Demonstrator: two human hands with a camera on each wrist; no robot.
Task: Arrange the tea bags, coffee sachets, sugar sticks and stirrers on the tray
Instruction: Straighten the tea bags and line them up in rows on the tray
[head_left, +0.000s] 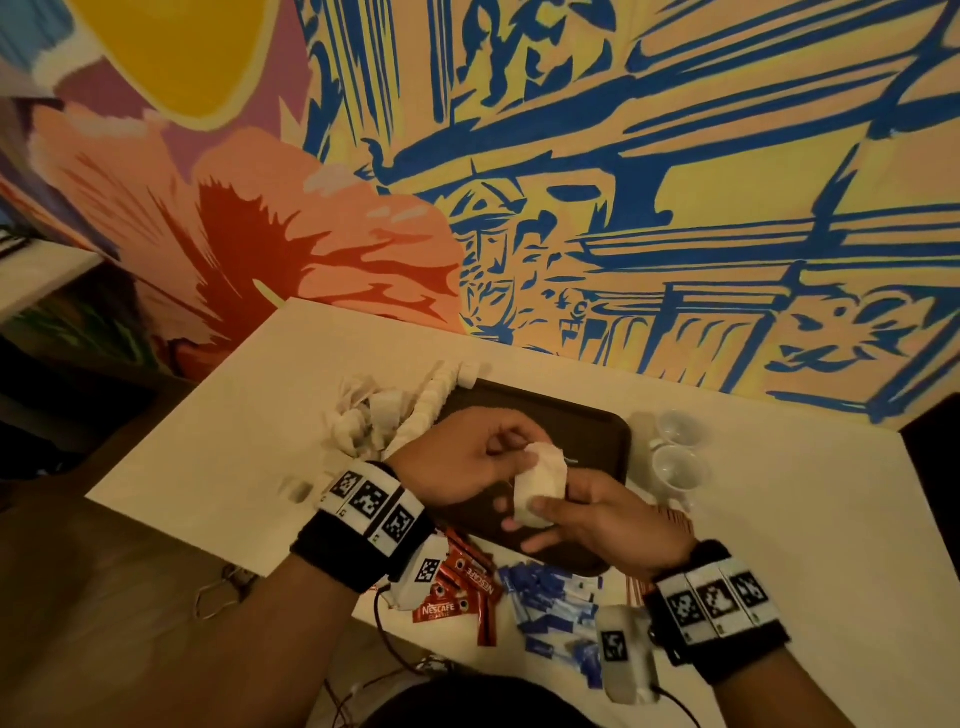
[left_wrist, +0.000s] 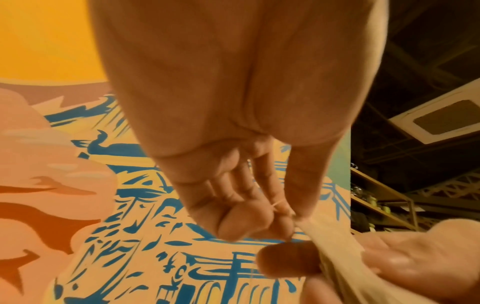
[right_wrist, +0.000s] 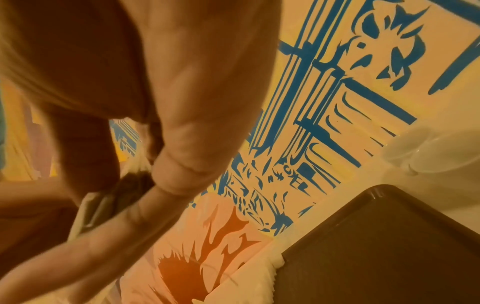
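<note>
Both hands (head_left: 467, 457) (head_left: 597, 514) raised — fingers pinching

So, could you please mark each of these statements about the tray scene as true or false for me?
1. Both hands hold a white tea bag above the dark tray. True: the left hand pinches its top, the right hand grips its lower part.
2. The red coffee sachets already lie on the tray. False: they lie on the table, at the tray's near edge.
3. Two white cups stand to the right of the tray. True.
4. The blue sachets are piled at the far left of the table. False: they lie near the person, right of the red ones.
5. The loose tea bags lie left of the tray. True.
</note>
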